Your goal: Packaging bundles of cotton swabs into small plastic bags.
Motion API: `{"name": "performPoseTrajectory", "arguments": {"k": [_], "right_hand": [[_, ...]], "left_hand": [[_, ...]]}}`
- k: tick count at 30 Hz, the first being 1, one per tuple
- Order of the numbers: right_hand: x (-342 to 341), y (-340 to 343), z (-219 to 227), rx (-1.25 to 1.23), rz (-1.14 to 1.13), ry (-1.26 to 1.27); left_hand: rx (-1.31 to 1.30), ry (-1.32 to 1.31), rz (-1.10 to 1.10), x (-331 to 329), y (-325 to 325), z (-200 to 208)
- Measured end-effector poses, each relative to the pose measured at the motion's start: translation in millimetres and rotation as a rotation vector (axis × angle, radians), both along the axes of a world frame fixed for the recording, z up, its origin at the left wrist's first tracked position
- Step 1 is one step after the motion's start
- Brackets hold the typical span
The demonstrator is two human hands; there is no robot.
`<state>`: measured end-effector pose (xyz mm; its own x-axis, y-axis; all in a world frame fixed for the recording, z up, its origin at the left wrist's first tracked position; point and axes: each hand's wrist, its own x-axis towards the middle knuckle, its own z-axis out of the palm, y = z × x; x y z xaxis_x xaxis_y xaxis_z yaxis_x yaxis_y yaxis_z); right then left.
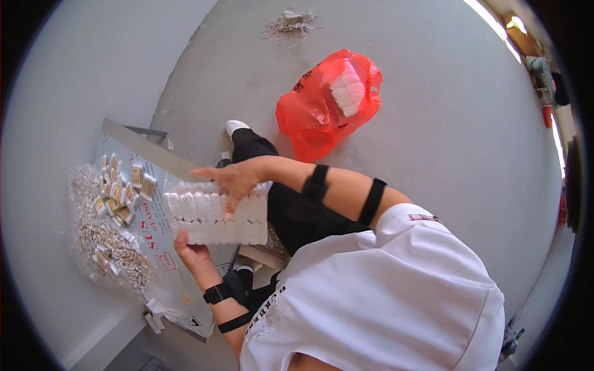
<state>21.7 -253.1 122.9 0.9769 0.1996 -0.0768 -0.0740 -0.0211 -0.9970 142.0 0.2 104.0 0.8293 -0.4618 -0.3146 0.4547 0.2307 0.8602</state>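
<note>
The bundle (210, 232) is a white, ribbed, roughly rectangular block, made up of many small rounded pieces packed tightly side by side. At least 2 bands of them show on its near side, with small dark gaps along the line between. Its long side runs left to right, nearly level. A clear, shiny layer catches light along its far edge, partly hidden. Its left end reaches the right edge of the board (159, 216).

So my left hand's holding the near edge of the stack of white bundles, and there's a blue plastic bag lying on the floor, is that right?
Not quite: the plastic bag on the floor is red, not blue, as the head view shows. Your left hand does hold the stack of white bundles.
</note>
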Motion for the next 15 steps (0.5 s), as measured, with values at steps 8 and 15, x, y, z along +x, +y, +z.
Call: {"name": "performPoseTrajectory", "arguments": {"k": [8, 15], "right_hand": [[-192, -53, 1, 0.700, -0.825, 0.097], [-344, -102, -7, 0.353, -1.118, 0.607]], "left_hand": [[0.154, -0.117, -0.500, -78, -191, 44], [0.552, -0.895, -1.825, -149, -294, -58]]}}
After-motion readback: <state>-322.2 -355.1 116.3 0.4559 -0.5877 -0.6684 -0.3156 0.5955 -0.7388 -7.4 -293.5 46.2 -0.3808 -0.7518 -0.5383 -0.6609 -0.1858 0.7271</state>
